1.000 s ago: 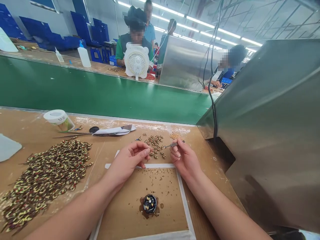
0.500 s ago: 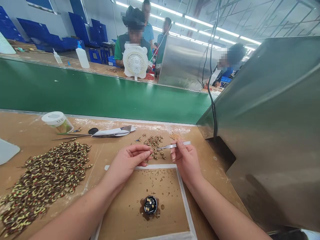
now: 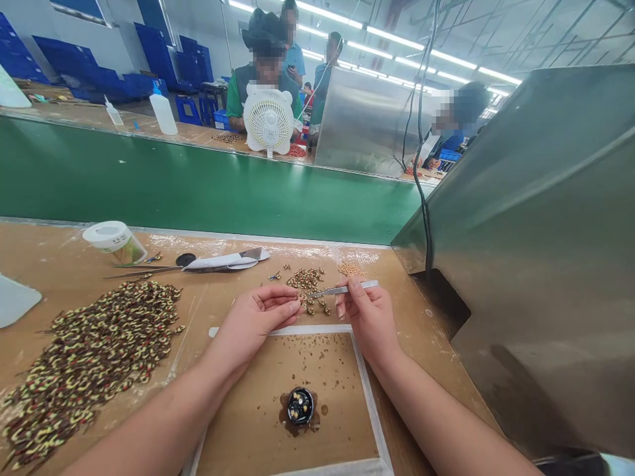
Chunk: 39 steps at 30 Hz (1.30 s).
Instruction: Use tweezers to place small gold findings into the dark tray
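Observation:
My left hand (image 3: pixel 260 316) is closed in a pinch, thumb against fingertips. What it pinches is too small to make out. In my right hand (image 3: pixel 370 317) is a pair of silver tweezers (image 3: pixel 340 289), its tip pointing left and almost at the left fingertips. Just beyond the hands lies a small pile of brown-and-cream pieces (image 3: pixel 305 279), with tiny orange-tan beads (image 3: pixel 350 269) to its right. Nearer me, a round black dish (image 3: pixel 300 416) of dark liquid with pale bits sits on a tape-edged brown board (image 3: pixel 248 423), ringed by wet stains.
A large heap of brown, cream and red pieces (image 3: pixel 99 357) covers the left of the table. Behind it stand a white-lidded tub (image 3: pixel 114 241) and a white-wrapped tool (image 3: pixel 223 260). A metal panel (image 3: pixel 546 264) rises at right. Beyond the green belt (image 3: pixel 198 192), people sit near a fan (image 3: pixel 269 122).
Both hands stay nearly in place, the tweezers still at the left fingertips. The view has shifted very slightly. A standing person in the background has raised a hand.

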{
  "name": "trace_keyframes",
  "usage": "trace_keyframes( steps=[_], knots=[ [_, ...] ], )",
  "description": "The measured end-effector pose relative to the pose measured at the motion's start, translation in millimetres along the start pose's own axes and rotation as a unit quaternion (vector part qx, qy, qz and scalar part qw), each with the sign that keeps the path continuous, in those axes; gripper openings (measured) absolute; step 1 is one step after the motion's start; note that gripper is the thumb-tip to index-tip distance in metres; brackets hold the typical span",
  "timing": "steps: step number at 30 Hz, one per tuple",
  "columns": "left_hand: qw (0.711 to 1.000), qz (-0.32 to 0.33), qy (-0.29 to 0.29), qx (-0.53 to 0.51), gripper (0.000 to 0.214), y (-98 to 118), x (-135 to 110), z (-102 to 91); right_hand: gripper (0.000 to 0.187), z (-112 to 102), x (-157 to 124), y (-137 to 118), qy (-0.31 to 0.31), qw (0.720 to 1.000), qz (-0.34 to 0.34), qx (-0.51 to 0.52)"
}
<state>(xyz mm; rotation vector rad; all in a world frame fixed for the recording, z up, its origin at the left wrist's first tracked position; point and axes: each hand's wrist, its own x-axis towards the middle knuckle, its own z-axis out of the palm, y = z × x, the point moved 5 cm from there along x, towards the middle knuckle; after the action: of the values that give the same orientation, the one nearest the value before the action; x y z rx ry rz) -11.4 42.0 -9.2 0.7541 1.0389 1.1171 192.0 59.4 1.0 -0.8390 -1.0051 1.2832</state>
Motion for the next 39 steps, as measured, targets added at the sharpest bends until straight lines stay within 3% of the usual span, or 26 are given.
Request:
trace_keyframes(
  steps=[18, 25, 39],
  knots=[
    [1.0, -0.004, -0.012, 0.022, 0.038, -2, 2, -1.4, 0.039, 1, 0, 2, -0.002, 1.0, 0.013, -0.018],
    [1.0, 0.022, -0.002, 0.021, 0.034, 1, -1, -1.1, 0.037, 3, -1, 3, -0.004, 1.0, 0.005, -0.017],
    [0.999, 0.024, 0.033, -0.031, 0.038, -3, -3, 2.0, 0.033, 6, -14, -10, 0.008, 0.991, -0.086, -0.104]
  ],
)
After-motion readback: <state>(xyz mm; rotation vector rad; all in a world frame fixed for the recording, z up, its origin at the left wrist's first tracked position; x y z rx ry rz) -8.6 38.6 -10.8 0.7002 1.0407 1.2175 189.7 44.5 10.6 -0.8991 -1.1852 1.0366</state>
